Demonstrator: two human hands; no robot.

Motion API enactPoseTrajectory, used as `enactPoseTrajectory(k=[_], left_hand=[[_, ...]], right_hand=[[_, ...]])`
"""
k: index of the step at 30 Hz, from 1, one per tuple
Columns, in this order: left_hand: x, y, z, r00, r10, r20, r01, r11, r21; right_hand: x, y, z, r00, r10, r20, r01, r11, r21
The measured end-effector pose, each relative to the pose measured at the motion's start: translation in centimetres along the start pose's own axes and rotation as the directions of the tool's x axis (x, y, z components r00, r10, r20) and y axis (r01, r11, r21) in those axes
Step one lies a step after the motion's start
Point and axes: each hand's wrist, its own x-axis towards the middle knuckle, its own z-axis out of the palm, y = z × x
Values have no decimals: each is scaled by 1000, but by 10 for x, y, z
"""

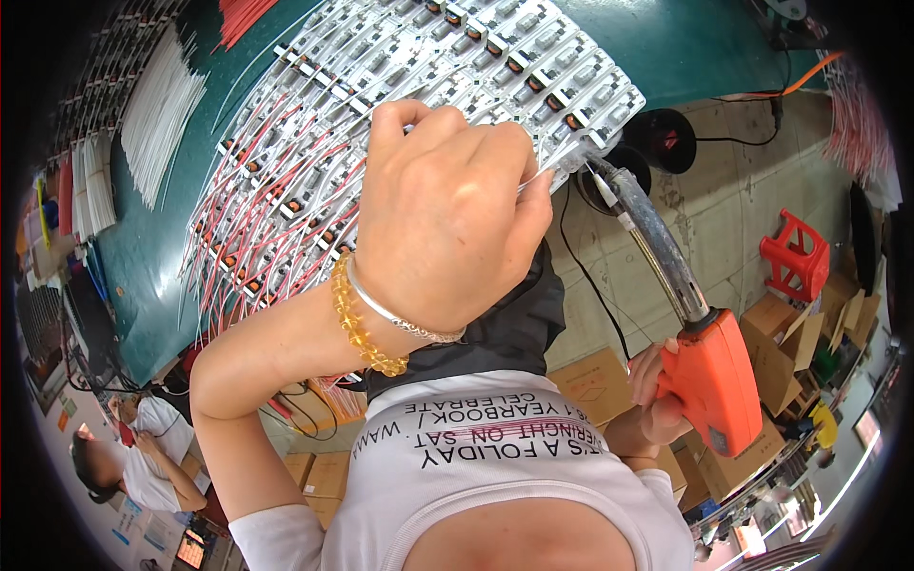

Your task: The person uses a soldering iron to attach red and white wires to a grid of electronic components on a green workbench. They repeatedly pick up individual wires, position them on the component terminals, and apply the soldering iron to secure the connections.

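My left hand (452,205) is closed over the panel of small circuit boards (571,67). Its thumb and forefinger pinch a thin white wire (536,179) at the panel's right corner. My right hand (657,395) grips the handle of an orange soldering gun (721,381). The gun's metal tip (596,174) points up at that same corner, close to the pinched wire, with a faint haze there. I cannot tell whether tip and board touch. Rows of red and white wires (276,190) lie across the left part of the panel, partly hidden by my left hand.
A green table (666,38) carries the panel. Bundles of white wires (162,114) and red wires (243,19) lie at its left and far side. Beyond the right edge are black round fixtures (657,141), cables, a red stool (796,255) and cardboard boxes (771,333). Another person (152,447) sits at lower left.
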Motion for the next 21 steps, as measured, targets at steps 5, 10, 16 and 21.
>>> enactPoseTrajectory(k=[5, 10, 16, 21], left_hand=[[-3, -2, -1, 1000, -19, -1, 19, 1000, 6], [-2, -2, 0, 1000, 3, -18, -3, 1000, -11], [0, 2, -24, 993, 51, -109, -44, 997, 64], [-6, -42, -128, 903, -166, -397, 305, 898, 317]], right_hand=[[17, -5, 12, 997, -51, 58, 42, 987, 154], [29, -5, 16, 993, -120, 17, 110, 951, 289], [54, -11, 30, 983, -182, 22, 162, 922, 353], [65, -10, 25, 977, -215, -13, 208, 924, 320]])
